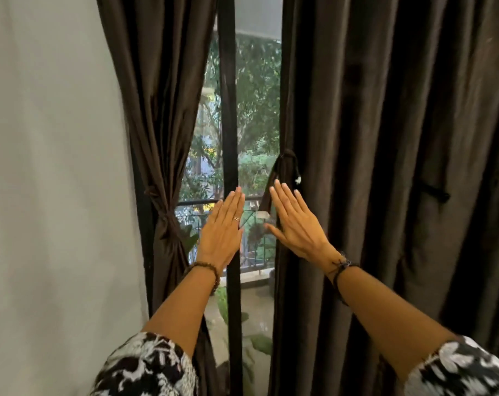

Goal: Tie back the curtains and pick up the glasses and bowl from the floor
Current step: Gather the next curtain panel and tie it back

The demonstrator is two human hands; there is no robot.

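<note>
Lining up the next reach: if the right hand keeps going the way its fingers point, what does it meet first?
Most likely the dark loop tie-back hanging at the inner edge of the loose dark brown curtain, just beyond the right hand and its fingertips. Depth is unclear; the hand may already brush the curtain edge.

Two dark brown curtains hang at the window: the left curtain (160,110), gathered by one tie-back (164,218), and the right curtain (385,138), hanging loose with one tie loop (288,164) at its edge. Two hands are raised, the left hand (222,232) and the right hand (295,224), each with one wrist bracelet, and the left wears one ring (236,218). Two patterned sleeves show below, and one black window bar (228,124) stands in the gap.
</note>
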